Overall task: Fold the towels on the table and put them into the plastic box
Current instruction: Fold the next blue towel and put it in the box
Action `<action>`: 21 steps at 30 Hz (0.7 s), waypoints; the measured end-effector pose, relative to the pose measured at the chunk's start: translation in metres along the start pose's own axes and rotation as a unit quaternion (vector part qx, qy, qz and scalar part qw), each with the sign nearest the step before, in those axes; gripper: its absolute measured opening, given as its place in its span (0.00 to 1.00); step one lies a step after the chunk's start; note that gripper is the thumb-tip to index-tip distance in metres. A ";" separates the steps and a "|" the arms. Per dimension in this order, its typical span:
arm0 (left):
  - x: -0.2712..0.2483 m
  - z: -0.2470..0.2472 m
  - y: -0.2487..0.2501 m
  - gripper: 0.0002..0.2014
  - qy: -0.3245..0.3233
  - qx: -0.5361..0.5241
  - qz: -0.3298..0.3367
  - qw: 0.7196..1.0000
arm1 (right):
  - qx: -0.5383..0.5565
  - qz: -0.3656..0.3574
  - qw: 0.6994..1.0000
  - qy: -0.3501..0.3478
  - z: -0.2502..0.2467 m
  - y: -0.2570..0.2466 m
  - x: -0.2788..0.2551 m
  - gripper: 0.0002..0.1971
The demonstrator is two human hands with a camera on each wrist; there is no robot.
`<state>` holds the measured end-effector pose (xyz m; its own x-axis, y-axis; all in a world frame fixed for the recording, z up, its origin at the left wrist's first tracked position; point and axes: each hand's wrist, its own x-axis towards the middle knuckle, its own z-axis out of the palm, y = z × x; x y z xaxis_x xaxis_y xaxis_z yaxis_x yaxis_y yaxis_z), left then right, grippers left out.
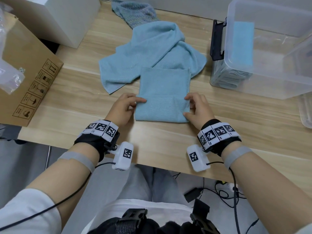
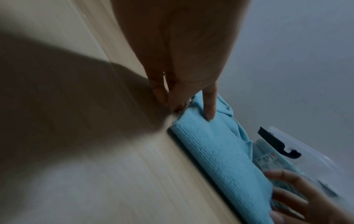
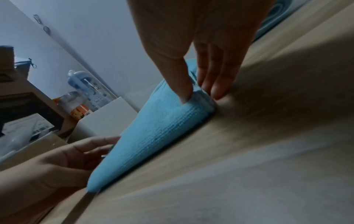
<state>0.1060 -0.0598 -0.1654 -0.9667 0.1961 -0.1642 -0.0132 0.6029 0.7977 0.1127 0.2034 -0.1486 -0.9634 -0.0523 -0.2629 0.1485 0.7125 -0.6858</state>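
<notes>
A light blue towel (image 1: pixel 164 85) lies folded into a narrow rectangle at the table's middle, with its near end turned over into a thick flap (image 1: pixel 162 108). My left hand (image 1: pixel 139 103) pinches the flap's left edge, thumb on top (image 2: pixel 209 109). My right hand (image 1: pixel 186 105) pinches its right edge, the thumb (image 3: pixel 184 91) pressing on the fold. Behind it lies a crumpled blue towel (image 1: pixel 152 51), and farther back a knitted blue-green towel (image 1: pixel 133 10). The clear plastic box (image 1: pixel 270 78) stands at the right with a folded blue towel (image 1: pixel 243 43) inside.
A cardboard box (image 1: pixel 28 78) with a plastic bag (image 1: pixel 8 78) on it fills the left side. A white box (image 1: pixel 72 19) stands at the back left. A clear lid (image 1: pixel 306 114) lies at the right edge. Bare wood (image 1: pixel 160 146) runs to the front edge.
</notes>
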 end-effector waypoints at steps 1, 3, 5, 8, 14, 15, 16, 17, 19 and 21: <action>0.001 0.000 0.001 0.30 -0.012 0.022 0.014 1.000 | -0.004 0.000 1.000 -0.013 0.000 0.000 0.000 0.24; 0.003 0.000 0.000 0.30 -0.034 0.050 0.029 0.998 | 0.021 0.008 1.000 -0.017 0.002 0.002 0.000 0.26; 0.005 0.001 -0.002 0.29 -0.054 0.055 0.029 0.997 | 0.056 0.011 0.998 -0.022 0.004 0.004 -0.002 0.29; 0.007 0.003 -0.004 0.25 -0.050 0.050 0.053 0.996 | 0.034 -0.004 0.999 -0.025 0.003 0.009 -0.007 0.25; 0.011 -0.004 -0.008 0.15 -0.018 0.072 0.096 0.993 | -0.089 -0.150 0.985 0.001 -0.004 0.022 -0.007 0.23; 0.012 -0.005 -0.006 0.18 -0.026 0.044 0.071 0.996 | -0.073 -0.159 0.985 0.005 -0.005 0.021 -0.008 0.20; 0.013 -0.006 -0.002 0.20 -0.038 0.014 0.042 0.998 | -0.051 -0.151 0.987 0.006 -0.007 0.021 -0.007 0.18; 0.014 -0.006 0.001 0.21 -0.050 -0.015 0.008 0.999 | -0.030 -0.133 0.991 0.009 -0.009 0.019 -0.007 0.18; 0.017 -0.004 0.006 0.20 -0.054 -0.040 -0.043 0.997 | 0.005 -0.094 0.995 0.023 -0.012 0.014 -0.002 0.21; 0.022 -0.003 0.011 0.20 -0.019 -0.015 -0.078 0.997 | 0.020 -0.053 0.997 0.043 -0.014 0.007 0.006 0.20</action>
<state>0.0836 -0.0511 -0.1592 -0.9419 0.1323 -0.3087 -0.1702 0.6044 0.7783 0.1046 0.2177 -0.1459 -0.9896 -0.0644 -0.1289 0.0515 0.6773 -0.7339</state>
